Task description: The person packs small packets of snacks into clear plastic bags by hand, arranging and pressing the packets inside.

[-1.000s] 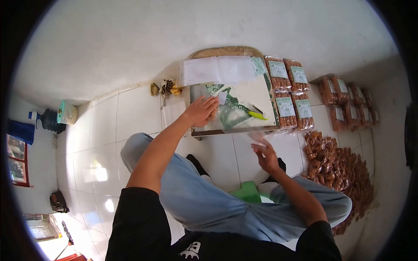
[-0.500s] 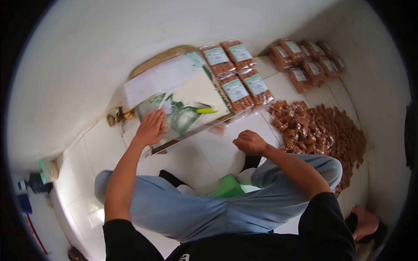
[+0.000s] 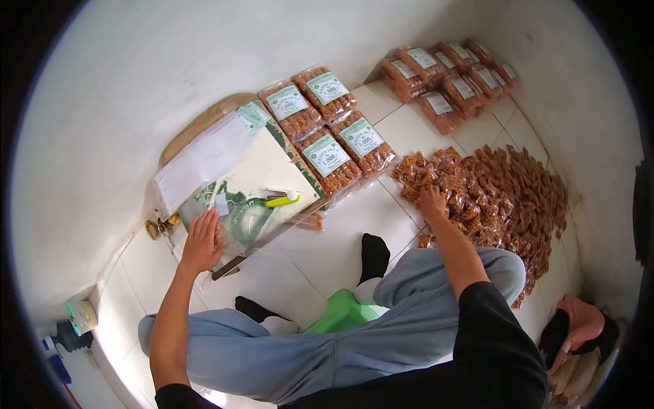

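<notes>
My left hand (image 3: 202, 242) lies with its fingers extended on a clear plastic bag (image 3: 228, 240) at the near left of the low table (image 3: 272, 163); part of the bag is under the hand. My right hand (image 3: 432, 203) reaches to the left edge of the heap of small brown packets (image 3: 504, 198) on the floor. Its fingertips are among the packets, and any hold is too small to tell. A green-yellow cutter (image 3: 283, 200) rests on the table. Beyond it are white plastic sheets (image 3: 208, 153) and green labels (image 3: 253, 116).
Several labelled packs (image 3: 327, 155) stand side by side along the table's right. More full packs (image 3: 439, 109) are stacked by the wall. A green stool (image 3: 340, 312) is between my feet. Cloths (image 3: 582, 324) lie at the lower right, and a water bottle (image 3: 71, 337) at the far left.
My right hand has moved right, from the front of the table to the packet heap. My left hand stays on the bag. The view has turned to the right.
</notes>
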A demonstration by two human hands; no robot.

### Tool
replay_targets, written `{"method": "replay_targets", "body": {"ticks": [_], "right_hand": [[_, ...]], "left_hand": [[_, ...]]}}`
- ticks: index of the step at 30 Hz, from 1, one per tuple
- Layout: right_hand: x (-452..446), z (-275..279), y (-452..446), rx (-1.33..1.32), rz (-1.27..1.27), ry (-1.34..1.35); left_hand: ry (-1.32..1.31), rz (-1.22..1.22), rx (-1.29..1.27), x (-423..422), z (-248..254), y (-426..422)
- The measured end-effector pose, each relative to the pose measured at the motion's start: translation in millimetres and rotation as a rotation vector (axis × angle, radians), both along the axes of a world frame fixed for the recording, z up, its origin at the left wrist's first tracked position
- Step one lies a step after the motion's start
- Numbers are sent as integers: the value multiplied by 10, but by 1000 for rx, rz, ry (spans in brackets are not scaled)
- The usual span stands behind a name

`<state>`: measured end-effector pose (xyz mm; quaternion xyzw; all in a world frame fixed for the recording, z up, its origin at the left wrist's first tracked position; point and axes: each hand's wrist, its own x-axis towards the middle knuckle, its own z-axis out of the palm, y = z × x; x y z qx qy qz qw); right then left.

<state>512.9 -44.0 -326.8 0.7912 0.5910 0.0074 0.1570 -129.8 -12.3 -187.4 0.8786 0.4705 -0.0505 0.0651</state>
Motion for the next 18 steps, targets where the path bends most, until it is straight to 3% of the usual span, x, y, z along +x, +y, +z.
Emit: {"method": "replay_targets", "body": {"ticks": [3,6,8,9,11,12,14,16,18], "right_hand": [[131,-76,45,-105,68,58],[232,-81,-21,35,177,-15],[307,154,-31,237,479,317],[271,310,9,236,475,319],[173,545,151,-226,119,541],[265,374,219,-228,116,543],[534,-148,357,-133,-108,1252],[523,-45,487,-145,-27,1127],[465,-35,557,-148,16,1268]], "left_hand": [[19,8,13,-13,-35,12],[22,19,-3,7,-21,12],[24,20,-12,31,0,4],[26,27,-14,35,4,8],[20,14,-9,13,-21,18],[13,5,-2,3,-29,22],[18,10,-13,14,-15,19],[23,17,-19,16,-10,20],[15,14,-23,11,-11,19]]}}
